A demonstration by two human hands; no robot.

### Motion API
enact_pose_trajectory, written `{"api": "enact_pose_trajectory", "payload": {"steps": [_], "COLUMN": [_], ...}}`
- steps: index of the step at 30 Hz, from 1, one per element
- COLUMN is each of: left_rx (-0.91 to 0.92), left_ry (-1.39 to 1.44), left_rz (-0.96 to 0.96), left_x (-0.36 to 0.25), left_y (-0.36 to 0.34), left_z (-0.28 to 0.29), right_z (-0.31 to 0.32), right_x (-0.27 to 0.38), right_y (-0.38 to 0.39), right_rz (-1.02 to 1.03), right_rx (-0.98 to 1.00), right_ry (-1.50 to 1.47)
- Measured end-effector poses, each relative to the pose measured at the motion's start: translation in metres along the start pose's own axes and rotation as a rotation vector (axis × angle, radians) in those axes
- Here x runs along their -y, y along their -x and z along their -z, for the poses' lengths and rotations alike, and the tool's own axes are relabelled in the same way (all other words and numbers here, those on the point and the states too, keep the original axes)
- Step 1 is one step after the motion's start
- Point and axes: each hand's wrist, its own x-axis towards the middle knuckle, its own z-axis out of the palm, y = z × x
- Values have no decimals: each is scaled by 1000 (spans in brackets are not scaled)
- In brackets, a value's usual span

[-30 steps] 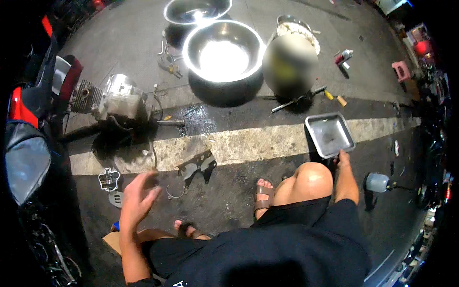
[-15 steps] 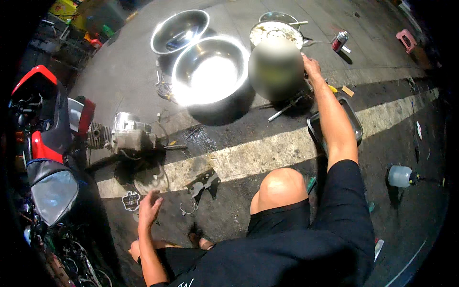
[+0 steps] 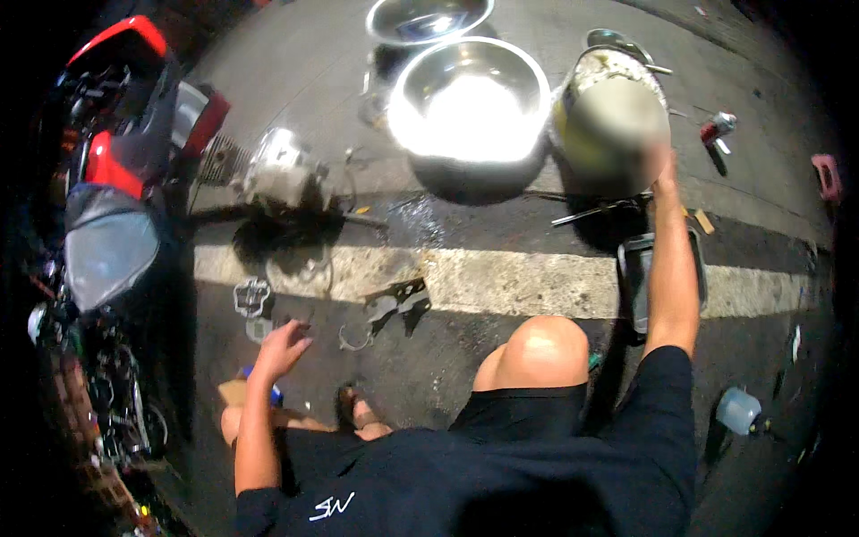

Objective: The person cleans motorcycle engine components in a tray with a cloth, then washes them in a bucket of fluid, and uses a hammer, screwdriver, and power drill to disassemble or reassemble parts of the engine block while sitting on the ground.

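My right hand (image 3: 663, 172) is at the right side of a round, pale bucket (image 3: 569, 130), its fingers partly blurred and apparently gripping it. Beneath my right forearm lies a metal tray (image 3: 636, 273). My left hand (image 3: 284, 349) hangs empty over the ground with loose, parted fingers, near a small metal housing (image 3: 251, 295), a dark bracket (image 3: 396, 302) and a curved clip (image 3: 355, 337). Farther forward on the left sits an engine (image 3: 277, 170). A large steel basin (image 3: 469, 94) stands left of the bucket, with another basin (image 3: 429, 18) behind it.
A red and black motorcycle (image 3: 121, 166) lines the left edge. To the right are a spray can (image 3: 717, 127), a pink stool (image 3: 826, 176) and a plastic bottle (image 3: 739, 409). A metal bar (image 3: 582, 215) lies below the bucket, beside a small wooden block (image 3: 703, 222).
My right hand has moved from the tray forward to the bucket and stays there. My left hand remains low and empty. The view has shifted.
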Motion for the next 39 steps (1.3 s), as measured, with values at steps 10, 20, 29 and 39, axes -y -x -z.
{"api": "enact_pose_trajectory", "payload": {"steps": [10,20,29,39], "left_rx": [37,92,-37,-38], "left_ry": [18,73,-96,-127], "left_rz": [-295,-389,-411,-301], "left_x": [-73,-123,-53,-22], "left_y": [-63,-67,-27,34], "left_z": [-19,-7,-4,47], "right_z": [138,145,-112,-106], "right_x": [-36,45,147,190], "right_y": [165,90,122,181], "right_rz": [-307,-10,424,619], "right_rx": [369,837,788,969], "right_ry": [-62,674,1132,1378]}}
